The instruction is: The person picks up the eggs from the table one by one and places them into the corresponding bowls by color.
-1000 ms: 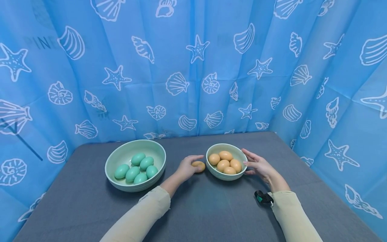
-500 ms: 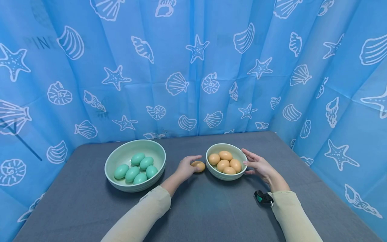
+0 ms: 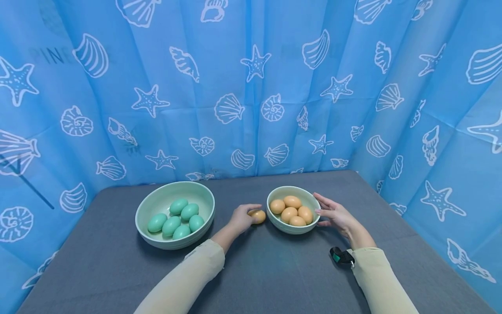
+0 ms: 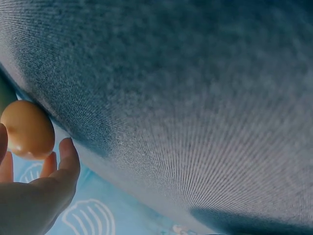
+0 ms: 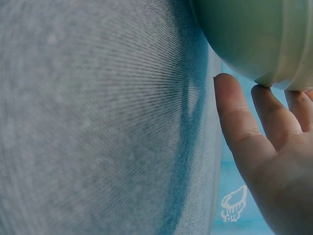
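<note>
In the head view, my left hand [image 3: 240, 219] pinches a brown egg [image 3: 258, 216] on the table, between the two bowls. The left wrist view shows the thumb and fingers around this egg [image 4: 29, 129], with the little finger apart from it. My right hand [image 3: 340, 217] rests its fairly straight fingertips against the right side of the smaller pale green bowl [image 3: 288, 228]. Several brown eggs lie in that bowl. In the right wrist view, the fingertips [image 5: 264, 93] touch the bowl's outer wall [image 5: 254, 39], and one finger stands clear of it.
A larger green bowl [image 3: 147, 237] with several green eggs [image 3: 171, 226] stands on the left of the grey cloth-covered table [image 3: 270, 274]. A black strap with a green patch [image 3: 342, 256] hangs by the right sleeve. A blue shell-print curtain [image 3: 231, 144] borders the table behind and on the right.
My left fingers shift slightly around the brown egg, and the left forearm moves a little to the right. My right hand and both bowls stay in place.
</note>
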The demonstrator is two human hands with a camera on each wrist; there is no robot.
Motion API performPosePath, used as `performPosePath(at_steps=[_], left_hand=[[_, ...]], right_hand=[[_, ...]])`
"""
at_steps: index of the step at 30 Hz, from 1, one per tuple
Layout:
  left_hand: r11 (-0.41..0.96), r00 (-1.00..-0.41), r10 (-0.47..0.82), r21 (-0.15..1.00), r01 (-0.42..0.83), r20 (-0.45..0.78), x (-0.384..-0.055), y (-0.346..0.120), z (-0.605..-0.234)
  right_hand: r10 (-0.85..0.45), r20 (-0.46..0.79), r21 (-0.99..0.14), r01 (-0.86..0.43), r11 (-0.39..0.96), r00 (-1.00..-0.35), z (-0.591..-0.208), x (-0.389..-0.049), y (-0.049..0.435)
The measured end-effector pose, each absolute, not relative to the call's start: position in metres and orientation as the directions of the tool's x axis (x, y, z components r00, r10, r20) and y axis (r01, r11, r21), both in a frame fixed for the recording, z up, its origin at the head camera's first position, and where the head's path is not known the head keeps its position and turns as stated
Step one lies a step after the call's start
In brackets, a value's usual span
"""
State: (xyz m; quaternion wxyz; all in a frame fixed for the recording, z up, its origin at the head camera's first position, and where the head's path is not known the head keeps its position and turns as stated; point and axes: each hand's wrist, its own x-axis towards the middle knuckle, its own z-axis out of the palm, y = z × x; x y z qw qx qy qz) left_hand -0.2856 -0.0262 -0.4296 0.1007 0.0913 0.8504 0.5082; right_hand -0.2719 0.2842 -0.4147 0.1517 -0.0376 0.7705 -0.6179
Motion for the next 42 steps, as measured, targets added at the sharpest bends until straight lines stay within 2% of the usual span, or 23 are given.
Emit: performPosePath(at_steps=[20,27,42], left_hand=[[0.535,-0.962,0.265,0.84,0.086,-0.07,-0.287,-0.023,-0.43],[0.523,-0.961,0.275,0.844,0.122,-0.031,-0.286,-0.025,-0.428],[0.447,-0.966,0.26,0.887,0.117,-0.004,-0.28,-0.031,-0.42]], right_hand=[[-0.236,-0.185,-0.965,0.131,0.229,-0.954,-0.412,-0.271,0.281],[-0.236,-0.182,-0.964,0.127,0.232,-0.955,-0.412,-0.27,0.282],[-0.233,-0.194,-0.96,0.136,0.243,-0.953,-0.412,-0.27,0.282]])
